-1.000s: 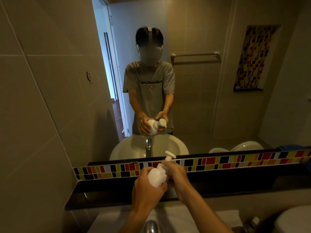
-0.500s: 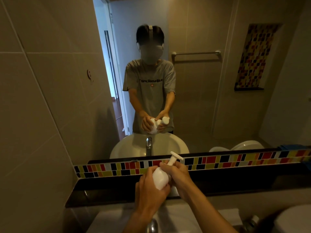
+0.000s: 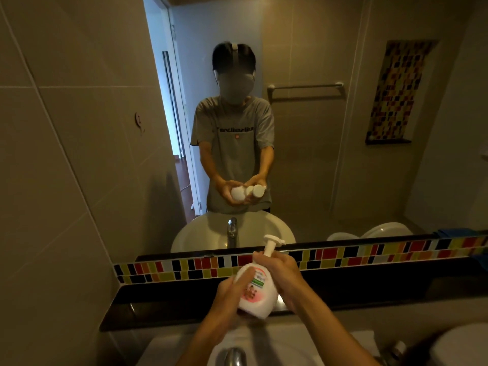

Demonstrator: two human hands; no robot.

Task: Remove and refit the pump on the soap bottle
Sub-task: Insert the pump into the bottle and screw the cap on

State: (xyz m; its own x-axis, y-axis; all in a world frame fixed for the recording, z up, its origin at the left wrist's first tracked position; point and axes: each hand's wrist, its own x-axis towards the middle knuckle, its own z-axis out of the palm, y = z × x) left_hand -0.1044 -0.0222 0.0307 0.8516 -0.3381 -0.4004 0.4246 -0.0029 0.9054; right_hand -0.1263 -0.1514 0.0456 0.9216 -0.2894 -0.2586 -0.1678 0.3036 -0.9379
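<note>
A white soap bottle (image 3: 258, 293) with a pink and green label is held up over the sink, tilted slightly to the right. My left hand (image 3: 229, 294) wraps the bottle's left side and base. My right hand (image 3: 284, 270) grips the neck and collar just under the white pump (image 3: 272, 243), which sits on the bottle with its nozzle pointing right. The mirror shows both hands on the bottle.
A chrome tap (image 3: 232, 356) and white basin (image 3: 290, 342) lie directly below my hands. A black ledge (image 3: 148, 305) with a coloured mosaic strip (image 3: 369, 253) runs behind them under the mirror. A white toilet (image 3: 459, 344) sits at the lower right.
The bottle has turned and tipped more upright, so its label now faces me. Both hands have kept hold and dropped slightly nearer the basin.
</note>
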